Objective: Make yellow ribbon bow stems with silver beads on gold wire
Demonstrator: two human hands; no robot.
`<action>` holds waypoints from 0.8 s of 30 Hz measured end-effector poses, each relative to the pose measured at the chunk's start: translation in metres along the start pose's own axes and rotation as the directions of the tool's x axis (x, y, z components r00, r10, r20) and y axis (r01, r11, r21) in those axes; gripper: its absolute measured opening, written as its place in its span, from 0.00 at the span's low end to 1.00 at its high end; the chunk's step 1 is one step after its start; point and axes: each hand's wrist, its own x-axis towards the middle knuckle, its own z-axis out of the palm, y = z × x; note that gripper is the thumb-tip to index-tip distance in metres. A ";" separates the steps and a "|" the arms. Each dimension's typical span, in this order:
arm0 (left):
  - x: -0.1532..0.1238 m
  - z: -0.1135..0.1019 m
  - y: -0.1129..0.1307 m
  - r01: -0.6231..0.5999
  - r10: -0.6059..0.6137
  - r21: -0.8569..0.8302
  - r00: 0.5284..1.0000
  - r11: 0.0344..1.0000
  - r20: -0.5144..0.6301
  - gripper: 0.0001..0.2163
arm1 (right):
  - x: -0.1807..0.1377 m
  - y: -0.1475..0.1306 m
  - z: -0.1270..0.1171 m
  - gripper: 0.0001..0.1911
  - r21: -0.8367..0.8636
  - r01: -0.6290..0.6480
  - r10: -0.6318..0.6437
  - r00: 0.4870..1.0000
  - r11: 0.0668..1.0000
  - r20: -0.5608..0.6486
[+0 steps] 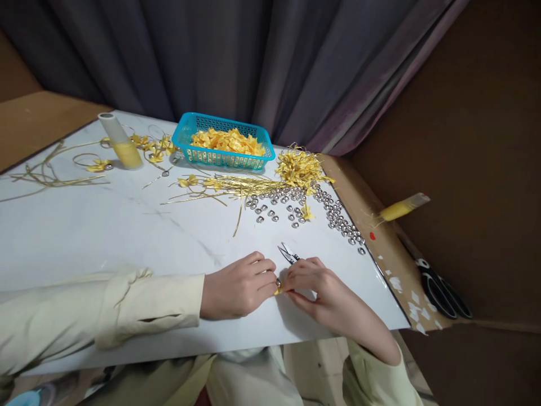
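Note:
Close to the table's near edge, my left hand (244, 286) and my right hand (323, 288) meet fingertip to fingertip. Pinched between them is a small yellow ribbon flower (278, 291), mostly covered by the fingers. A silver bead (278, 282) shows right above it, at the left fingertips. Both hands are closed on this little piece. Just beyond the right fingers lies a pair of thread snips (288, 253), blades parted and pointing away; their handles are partly hidden behind the right hand.
Loose silver beads (333, 211) spread across the right side. Behind them lie a heap of yellow ribbon flowers (300, 168) and gold wires (245, 185). A blue basket (224, 160) holds yellow pieces. A thread cone (122, 144) stands left; black scissors (439, 287) lie right.

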 end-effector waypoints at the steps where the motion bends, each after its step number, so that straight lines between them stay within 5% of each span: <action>1: 0.000 0.000 0.000 0.001 -0.001 -0.003 1.000 1.000 0.000 0.08 | 0.001 0.001 -0.001 0.10 0.015 0.003 -0.003 1.000 1.000 0.005; 12: -0.001 0.001 0.000 0.068 -0.073 -0.121 0.997 0.990 -0.034 0.07 | -0.005 0.000 0.010 0.09 0.107 -0.119 0.127 0.989 0.987 -0.073; 17: 0.003 -0.003 0.002 0.170 -0.198 -0.260 0.977 0.950 -0.085 0.07 | -0.009 -0.005 0.019 0.08 0.244 -0.185 0.233 0.955 0.952 -0.185; 21: 0.005 -0.006 0.003 0.256 -0.302 -0.363 0.950 0.896 -0.075 0.08 | -0.011 -0.013 0.026 0.07 0.439 -0.323 0.441 0.876 0.838 -0.198; 24: 0.005 -0.006 0.003 0.310 -0.359 -0.412 0.932 0.857 -0.047 0.08 | -0.011 -0.016 0.031 0.06 0.647 -0.374 0.583 0.802 0.664 -0.134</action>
